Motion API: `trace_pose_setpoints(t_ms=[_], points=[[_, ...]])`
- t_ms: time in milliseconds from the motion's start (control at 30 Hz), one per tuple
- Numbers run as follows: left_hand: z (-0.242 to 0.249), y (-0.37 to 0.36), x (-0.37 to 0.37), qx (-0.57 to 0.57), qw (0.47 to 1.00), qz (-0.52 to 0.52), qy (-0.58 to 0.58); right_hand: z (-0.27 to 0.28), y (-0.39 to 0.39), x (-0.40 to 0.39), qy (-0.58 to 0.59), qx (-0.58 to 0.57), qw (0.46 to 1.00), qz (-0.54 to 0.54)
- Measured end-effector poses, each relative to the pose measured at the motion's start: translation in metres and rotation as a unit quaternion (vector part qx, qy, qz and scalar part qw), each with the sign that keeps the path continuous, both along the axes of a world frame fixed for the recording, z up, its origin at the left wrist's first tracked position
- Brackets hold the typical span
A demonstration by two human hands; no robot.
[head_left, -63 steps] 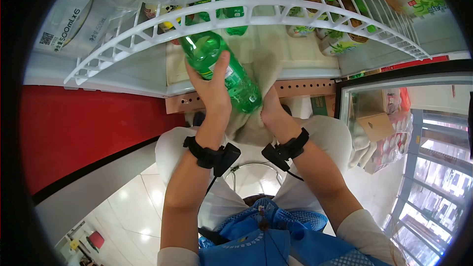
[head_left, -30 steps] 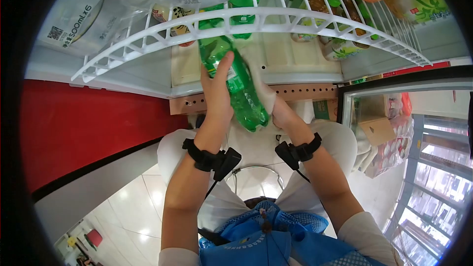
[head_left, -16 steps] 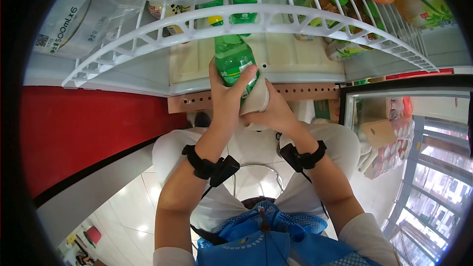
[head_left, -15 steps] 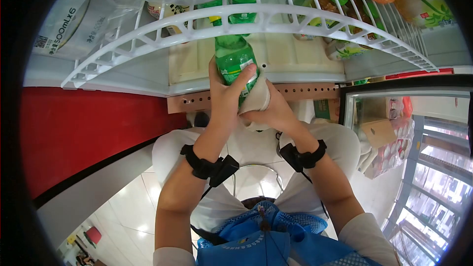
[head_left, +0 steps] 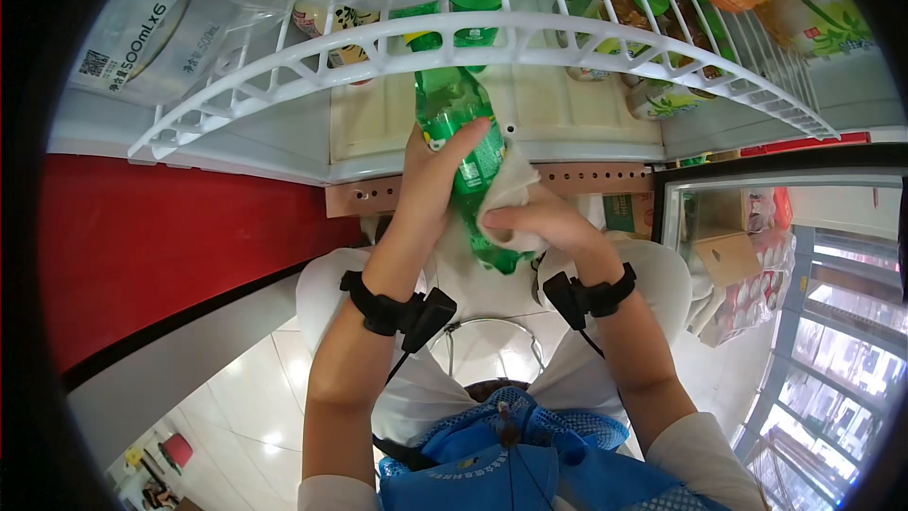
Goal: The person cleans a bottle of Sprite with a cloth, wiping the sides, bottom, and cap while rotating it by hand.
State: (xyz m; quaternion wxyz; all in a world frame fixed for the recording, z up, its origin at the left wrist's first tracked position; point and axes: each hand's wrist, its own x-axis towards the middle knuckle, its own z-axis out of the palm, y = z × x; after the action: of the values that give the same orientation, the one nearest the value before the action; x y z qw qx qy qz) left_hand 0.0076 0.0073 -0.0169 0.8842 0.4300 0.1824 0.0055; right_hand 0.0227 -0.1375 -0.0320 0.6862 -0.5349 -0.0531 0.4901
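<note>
A green plastic bottle [head_left: 478, 173] is tilted in front of the refrigerator, its upper end at the white wire shelf's front rail and its base toward my knees. My left hand [head_left: 440, 156] is wrapped round the bottle's middle, thumb across the label. In my right hand [head_left: 544, 216] is a whitish cloth [head_left: 514, 185], pressed against the bottle's lower side near the base. Part of the cloth is hidden by my fingers.
The white wire shelf [head_left: 473, 38] curves across above my hands. On it lie clear plastic-wrapped packs [head_left: 142, 47] at left and several bottles behind. The glass door [head_left: 676, 218] stands open at right. A red panel [head_left: 180, 255] flanks my left.
The bottle has tilted and come down toward me, so its base now shows. My right hand with the cloth has moved slightly right and toward the base.
</note>
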Motion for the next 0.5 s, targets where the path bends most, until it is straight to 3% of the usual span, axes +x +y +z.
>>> trace_pose_setpoints(t_ms=[33, 67, 100, 233, 300, 333, 400, 433, 500], points=[[-0.001, -0.004, -0.001, 0.0, 1.0, 0.0, -0.001, -0.008, 0.004, 0.0, -0.137, -0.041, 0.99, -0.015], [-0.001, -0.009, -0.002, 0.111, 0.992, 0.05, -0.02, -0.013, 0.007, 0.0, -0.271, -0.08, 0.959, -0.03], [-0.002, -0.012, -0.002, 0.221, 0.969, 0.101, -0.038, 0.003, 0.012, -0.001, -0.297, -0.172, 0.938, -0.051], [-0.005, -0.014, 0.0, 0.262, 0.954, 0.124, -0.082, 0.0, 0.014, -0.007, -0.371, -0.237, 0.895, -0.072], [-0.002, -0.004, 0.002, 0.121, 0.991, 0.017, -0.063, -0.002, 0.011, -0.006, -0.34, -0.102, 0.93, -0.094], [0.002, -0.001, 0.003, 0.122, 0.99, 0.018, -0.061, 0.0, 0.009, -0.007, -0.339, -0.1, 0.931, -0.093], [0.009, 0.003, 0.003, -0.038, 0.997, -0.062, -0.017, 0.006, 0.0, -0.007, -0.067, -0.018, 0.997, -0.021], [0.008, 0.004, 0.001, -0.01, 0.996, -0.084, -0.029, 0.005, -0.005, -0.006, 0.016, 0.036, 0.999, 0.0], [0.008, 0.003, -0.001, -0.01, 0.996, -0.084, -0.04, 0.005, -0.009, -0.003, 0.045, 0.056, 0.997, 0.02]])
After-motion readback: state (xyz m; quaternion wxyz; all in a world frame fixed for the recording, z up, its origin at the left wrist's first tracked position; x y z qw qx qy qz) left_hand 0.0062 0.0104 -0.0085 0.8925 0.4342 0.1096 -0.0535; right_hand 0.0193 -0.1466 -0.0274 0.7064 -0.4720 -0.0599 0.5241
